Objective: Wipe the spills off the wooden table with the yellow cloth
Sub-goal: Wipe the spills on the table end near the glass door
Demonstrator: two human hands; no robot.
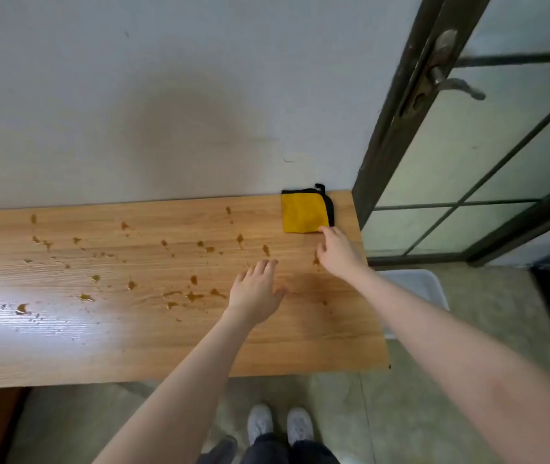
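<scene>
A folded yellow cloth (303,212) with black trim lies flat at the far right corner of the wooden table (133,346), against the wall. My right hand (338,252) reaches toward it, fingertips at its near right corner; no grip shows. My left hand (255,291) is over the tabletop to the left of it, fingers straight and spread, holding nothing. Several brown spills (194,296) dot the table from the left end to just below the cloth.
A grey wall (133,95) runs behind the table. A dark-framed glass door (467,145) with a lever handle stands right of it. A white bin (417,286) sits on the floor past the table's right edge. My shoes (280,423) show below.
</scene>
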